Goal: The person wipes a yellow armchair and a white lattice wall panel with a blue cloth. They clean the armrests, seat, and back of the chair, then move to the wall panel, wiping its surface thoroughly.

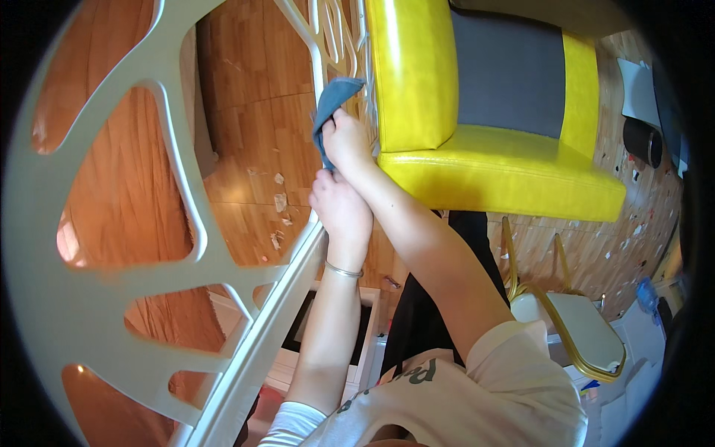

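Observation:
A white cut-out lattice panel (234, 274) with curved openings fills the left side of the head view and runs up past my hands. Folded over its edge is a blue-grey cloth (334, 106), gripped by my right hand (349, 142). My left hand (339, 204) lies just below, its fingers curled over the edge of the panel, with a metal bangle (343, 271) on the wrist. My forearms come close together near the hands. The panel's edge under my fingers is partly hidden.
A yellow and grey padded seat (497, 173) stands right of my hands, close to the panel. Lower right is a gold-framed chair (581, 329). Scraps of paper (280, 201) lie on the wooden floor (251, 128). A dark cylindrical object (642, 142) is at the far right.

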`<state>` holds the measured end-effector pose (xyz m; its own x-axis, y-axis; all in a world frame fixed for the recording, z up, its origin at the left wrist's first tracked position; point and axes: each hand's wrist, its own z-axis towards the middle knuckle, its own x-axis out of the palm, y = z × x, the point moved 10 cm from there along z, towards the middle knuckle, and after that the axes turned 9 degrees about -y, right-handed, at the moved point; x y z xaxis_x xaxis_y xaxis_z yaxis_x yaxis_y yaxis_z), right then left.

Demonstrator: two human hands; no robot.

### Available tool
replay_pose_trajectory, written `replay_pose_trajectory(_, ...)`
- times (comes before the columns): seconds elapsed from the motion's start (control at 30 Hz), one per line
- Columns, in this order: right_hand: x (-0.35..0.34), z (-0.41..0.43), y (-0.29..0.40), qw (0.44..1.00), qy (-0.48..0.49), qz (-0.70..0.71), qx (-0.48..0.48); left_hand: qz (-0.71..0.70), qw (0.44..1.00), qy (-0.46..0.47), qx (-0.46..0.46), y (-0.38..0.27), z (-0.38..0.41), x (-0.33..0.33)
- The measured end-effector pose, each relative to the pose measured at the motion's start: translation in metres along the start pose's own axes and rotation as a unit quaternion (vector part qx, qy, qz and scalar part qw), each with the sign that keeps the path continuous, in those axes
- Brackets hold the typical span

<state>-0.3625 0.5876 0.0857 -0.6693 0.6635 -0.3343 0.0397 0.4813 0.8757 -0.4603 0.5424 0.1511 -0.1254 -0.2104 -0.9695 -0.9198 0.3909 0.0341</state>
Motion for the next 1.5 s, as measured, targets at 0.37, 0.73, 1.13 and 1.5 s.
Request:
replay_pose_trajectory(0.37,-0.014,-0.111,-0.046,0.998,0.019,0.064,-0.011,0.108,0.948,0.048,0.295,-0.004,-0.110,0.026)
replay_pose_trajectory(0.73,0.006,-0.079,-0.046,0.983,-0.007,0.171,0.071,-0.300,0.954,0.001,0.013,0.025,-0.105,-0.007)
replay_pose_trajectory(1.13,-0.033,-0.214,0.001,0.992,0.063,0.088,-0.072,-0.550,0.768,-0.042,-0.325,0.111,-0.191,0.010)
replay_pose_trajectory(1.5,-0.074,-0.227,0.103,0.956,0.117,0.018,-0.267,-0.565,0.753,-0.225,-0.251,0.111,-0.211,-0.121)
